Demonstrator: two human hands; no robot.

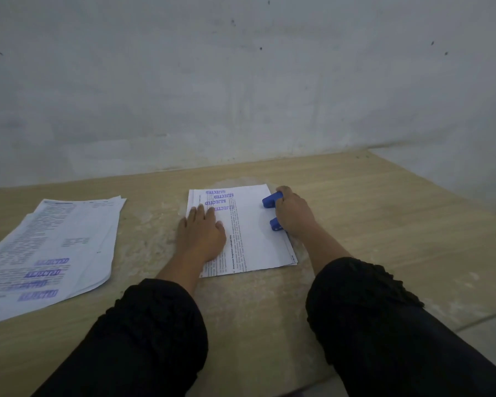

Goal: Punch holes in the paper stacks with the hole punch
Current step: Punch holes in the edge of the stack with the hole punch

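We see 2 paper stacks on the wooden table [370, 196]. The near-centre stack [249, 239] lies flat, its long edges running away from us, with purple REJECTED stamps near its far end. The blue hole punch [272, 212] sits across the right long edge of this stack, about midway along it toward the far corner; 2 blue ends show on the paper side of the hand.

The right hand [294, 214] lies over the punch, palm down, fingers curled around its body and gripping it. The left hand [202, 233] rests flat on the left half of the same stack, fingers spread only a little and pointing away from us, holding nothing and pinning the sheets; its heel overlaps the left long edge. Both forearms come out of black sleeves [155, 325].

The second stack [55, 247] lies well apart at the left, fanned loosely so that several sheet edges show, its near end running off the picture's left edge. It too carries purple stamps.

Between the 2 stacks we see a bare strip of tabletop. More bare surface lies to the right of the punch, out to the table's right edge, and beyond the stack's far end up to the pale wall [241, 81]. The table's near right edge slants down toward the lower right.
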